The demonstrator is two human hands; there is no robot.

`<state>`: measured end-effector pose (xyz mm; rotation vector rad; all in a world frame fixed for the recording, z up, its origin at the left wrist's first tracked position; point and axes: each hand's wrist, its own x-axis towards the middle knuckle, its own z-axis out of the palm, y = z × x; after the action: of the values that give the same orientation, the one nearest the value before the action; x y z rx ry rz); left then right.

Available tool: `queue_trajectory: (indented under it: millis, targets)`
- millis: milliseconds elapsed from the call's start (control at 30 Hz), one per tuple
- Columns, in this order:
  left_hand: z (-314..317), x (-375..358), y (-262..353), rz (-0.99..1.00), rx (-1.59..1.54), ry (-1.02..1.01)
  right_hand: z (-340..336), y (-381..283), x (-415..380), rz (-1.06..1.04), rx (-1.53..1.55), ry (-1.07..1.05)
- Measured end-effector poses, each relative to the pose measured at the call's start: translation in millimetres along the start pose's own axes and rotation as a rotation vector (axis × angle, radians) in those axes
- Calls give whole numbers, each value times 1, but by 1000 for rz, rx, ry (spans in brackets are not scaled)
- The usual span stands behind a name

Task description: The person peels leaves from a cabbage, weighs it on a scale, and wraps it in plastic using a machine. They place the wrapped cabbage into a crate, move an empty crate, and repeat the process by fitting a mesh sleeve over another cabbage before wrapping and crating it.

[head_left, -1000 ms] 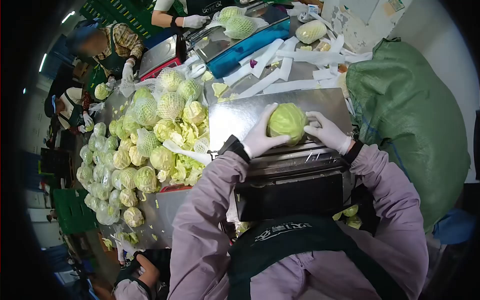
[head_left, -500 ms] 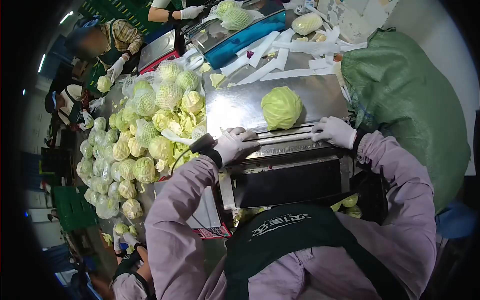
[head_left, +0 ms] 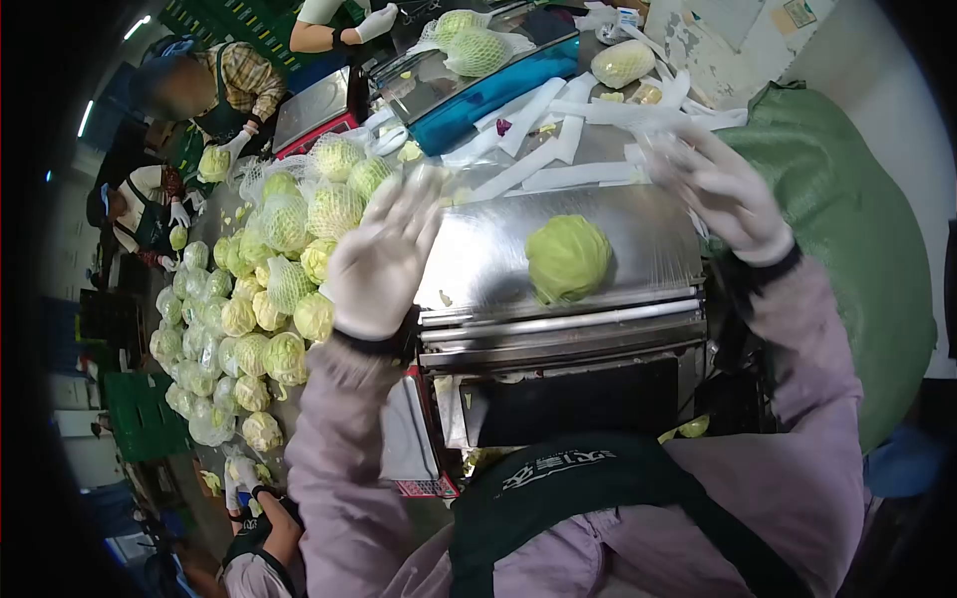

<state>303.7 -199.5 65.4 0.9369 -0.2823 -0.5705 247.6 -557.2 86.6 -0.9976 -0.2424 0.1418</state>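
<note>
A green cabbage (head_left: 567,258) sits on the shiny metal plate (head_left: 469,264) of a wrapping machine, between my two hands. My gloved left hand (head_left: 384,259) is raised off the plate's left edge, palm showing and fingers stretched out, with nothing in it. On the other side, my gloved right hand (head_left: 723,194) is held up over the plate's far right corner, its fingers apart and smeared by motion. Along the plate's near edge runs a pale roller bar (head_left: 558,324), which neither hand touches. A dark panel (head_left: 573,402) lies in front of it.
Cabbages in net sleeves (head_left: 334,206) and film-wrapped cabbages (head_left: 195,344) are heaped at the left. White foam strips (head_left: 543,149) lie beyond the plate. A large green sack (head_left: 837,259) stands at the right. Co-workers with gloved hands (head_left: 377,22) are at the far side and left.
Both hands have let go of the bar at the plate's near edge and moved up and away from me, opening. The cabbage stays on the plate; the view has shifted slightly.
</note>
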Motion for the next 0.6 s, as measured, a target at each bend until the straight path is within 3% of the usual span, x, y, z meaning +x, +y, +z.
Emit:
queue_trajectory:
  millis: [33,67,100,133,167,200,267,333,400,433,467,500,600]
  targets:
    - [-8,26,-11,200,-166,92,-28,23,23,-41,-228,45]
    - [-39,51,-39,240,463,5,-71,56,35,-62,-735,-3]
    - [-66,70,-66,262,1092,-84,-67,66,33,-2,-1098,-92]
    - [-62,70,-81,192,1439,-192,-92,98,37,21,-1338,-203]
    - [-56,64,-98,114,1782,-302,-99,108,30,-59,-1351,-381]
    - [-65,60,-117,187,1792,-384,-93,116,22,-133,-1516,-453]
    - [-66,54,-138,251,1794,-472,-81,122,12,122,-1578,-453]
    - [-52,48,-139,43,1550,-297,-68,127,8,249,-1566,-417]
    - [-60,53,-152,-38,1450,-312,-68,139,6,272,-876,-294]
    - [-65,56,-157,-105,1352,-326,-70,136,8,270,-881,-296]
    - [-63,53,-151,-459,962,-354,-71,129,10,424,-764,-333]
    - [-46,42,-140,-532,586,-303,-68,123,7,580,-637,-360]
    - [-13,0,-120,-579,527,-455,-27,94,-18,766,-376,-449]
